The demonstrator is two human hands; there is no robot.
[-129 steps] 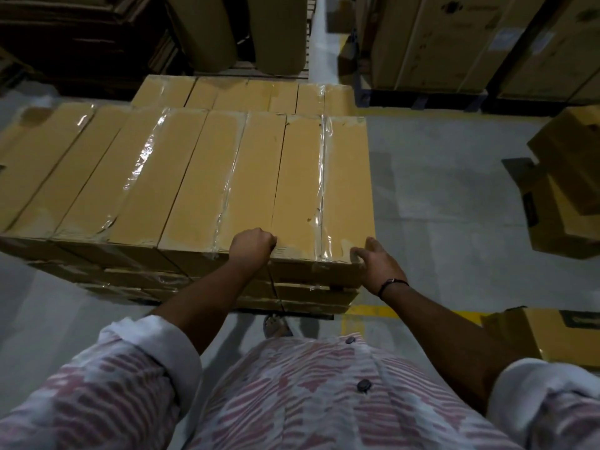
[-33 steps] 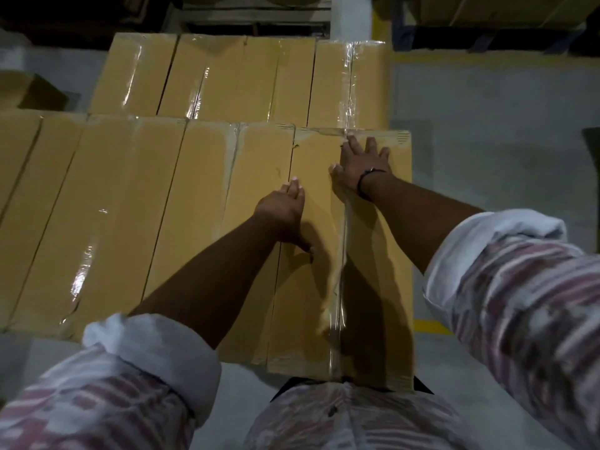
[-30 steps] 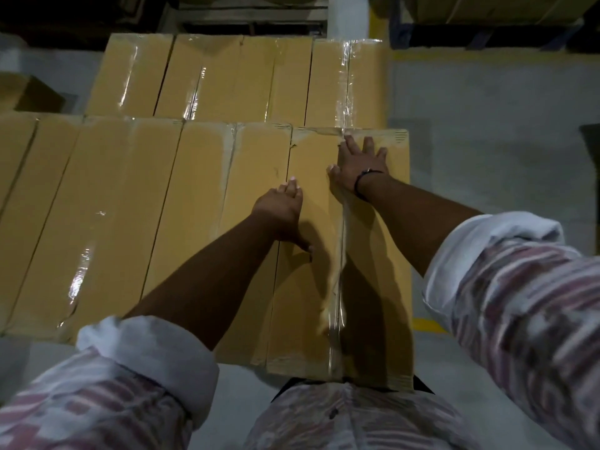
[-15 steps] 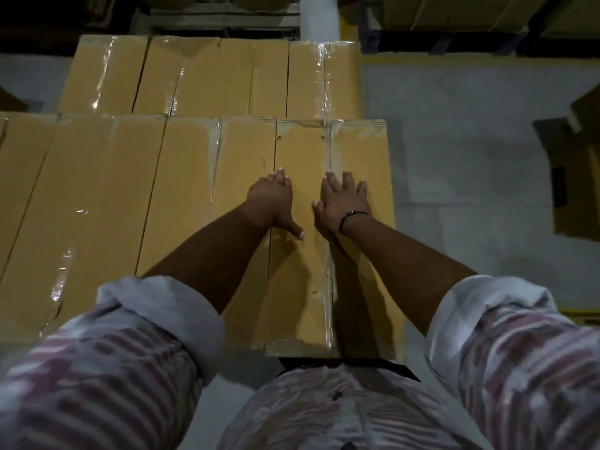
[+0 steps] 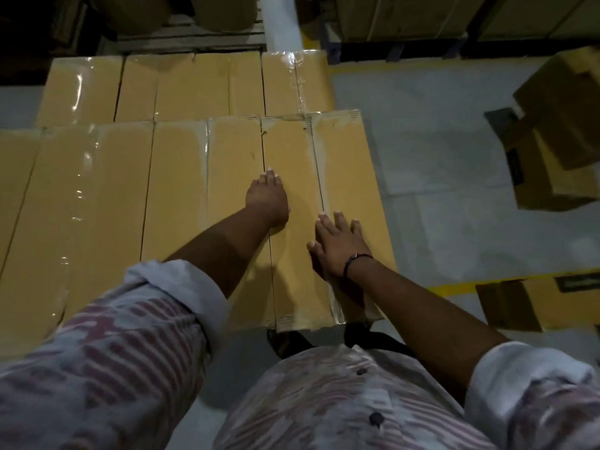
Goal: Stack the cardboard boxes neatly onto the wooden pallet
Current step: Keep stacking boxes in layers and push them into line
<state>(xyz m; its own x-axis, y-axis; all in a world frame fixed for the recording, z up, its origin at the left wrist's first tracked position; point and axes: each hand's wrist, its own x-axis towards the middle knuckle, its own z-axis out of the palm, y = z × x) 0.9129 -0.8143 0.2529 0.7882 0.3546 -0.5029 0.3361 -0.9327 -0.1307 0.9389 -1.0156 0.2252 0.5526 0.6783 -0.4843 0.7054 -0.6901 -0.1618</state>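
Note:
Long yellow-brown cardboard boxes, taped along their seams, lie side by side in a flat layer in front of me. The rightmost top box [image 5: 341,151] ends the near row. My left hand [image 5: 267,199] lies flat, fingers straight, on the seam at that box's left edge. My right hand [image 5: 339,243], with a dark wristband, presses flat on the same box nearer to me, fingers spread. A second row of boxes [image 5: 181,86] lies beyond, a step lower. The wooden pallet is hidden under the stack.
Loose cardboard boxes [image 5: 558,131] sit on the grey floor at the right, and another box [image 5: 545,300] lies by a yellow floor line [image 5: 454,289]. Racking with large cartons [image 5: 406,14] runs along the back. Bare floor lies between the stack and the loose boxes.
Both hands have slid back toward me along the top of the right-hand box, the right hand furthest. The view has tilted, bringing the loose boxes at the right into sight.

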